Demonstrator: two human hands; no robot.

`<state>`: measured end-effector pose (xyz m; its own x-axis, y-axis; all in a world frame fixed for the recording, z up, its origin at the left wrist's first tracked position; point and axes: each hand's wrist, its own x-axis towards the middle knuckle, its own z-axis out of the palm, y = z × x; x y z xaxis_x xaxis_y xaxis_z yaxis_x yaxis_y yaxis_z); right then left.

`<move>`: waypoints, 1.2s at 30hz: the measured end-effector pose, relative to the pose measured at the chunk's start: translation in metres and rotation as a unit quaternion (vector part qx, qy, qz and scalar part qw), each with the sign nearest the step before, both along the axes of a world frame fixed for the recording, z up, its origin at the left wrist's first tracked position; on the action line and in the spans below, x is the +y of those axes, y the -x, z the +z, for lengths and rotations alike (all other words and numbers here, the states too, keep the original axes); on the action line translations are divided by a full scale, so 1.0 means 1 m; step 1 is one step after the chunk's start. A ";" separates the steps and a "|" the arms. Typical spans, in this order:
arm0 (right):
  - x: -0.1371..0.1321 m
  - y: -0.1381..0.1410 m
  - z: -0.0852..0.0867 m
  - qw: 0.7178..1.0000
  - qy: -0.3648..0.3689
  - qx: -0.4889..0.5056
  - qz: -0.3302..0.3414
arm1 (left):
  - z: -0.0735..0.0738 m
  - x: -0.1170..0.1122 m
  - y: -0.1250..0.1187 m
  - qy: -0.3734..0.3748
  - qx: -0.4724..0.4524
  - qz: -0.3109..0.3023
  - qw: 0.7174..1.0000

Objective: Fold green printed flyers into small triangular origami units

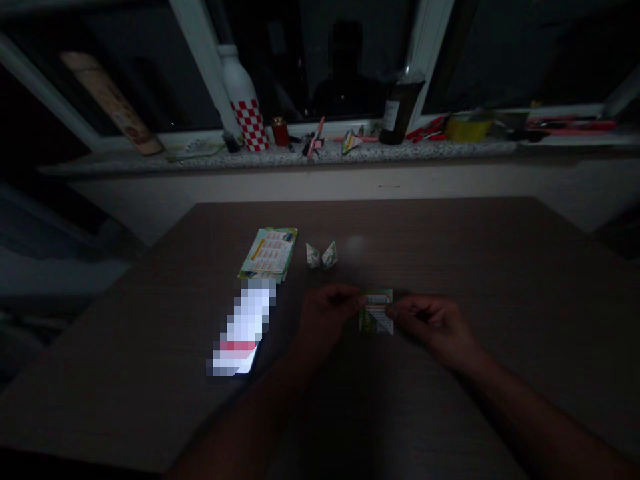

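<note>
Between my two hands is a small, roughly square folded paper [376, 320], green and white with print on it and a diagonal edge across its lower part. My left hand [327, 310] pinches its left edge between thumb and fingers. At the right edge, the thumb and fingertips of my right hand [435, 323] grip the same paper. Just beyond my left hand stand two small pointed folded paper pieces [321, 256], side by side. A stack of printed paper sheets [269, 253] lies farther left, and nearer to me a phone [243, 330] glows with a lit screen.
Behind the wooden table [450, 247] runs a granite windowsill [200, 159]. On it stand a white bottle with red checks [245, 100], a tall beige tube [113, 103], a small red jar [281, 132], a dark labelled pouch [399, 113] and a yellow roll [469, 127]. The room is dim.
</note>
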<state>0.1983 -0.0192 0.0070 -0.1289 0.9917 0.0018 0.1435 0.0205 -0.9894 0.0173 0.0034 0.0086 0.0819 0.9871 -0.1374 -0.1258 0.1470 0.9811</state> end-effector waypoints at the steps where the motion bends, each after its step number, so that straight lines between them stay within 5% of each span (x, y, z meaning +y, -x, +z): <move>1: 0.000 0.000 0.000 1.000 0.002 0.002 -0.004 | 0.001 0.000 0.000 -0.001 0.001 0.002 1.000; 30: -0.001 0.004 -0.005 0.999 0.023 -0.007 0.028 | -0.004 0.006 0.003 -0.005 -0.022 0.051 0.998; 36: 0.001 0.003 -0.009 1.000 0.010 0.001 -0.026 | -0.008 0.007 0.001 -0.012 -0.040 0.056 0.998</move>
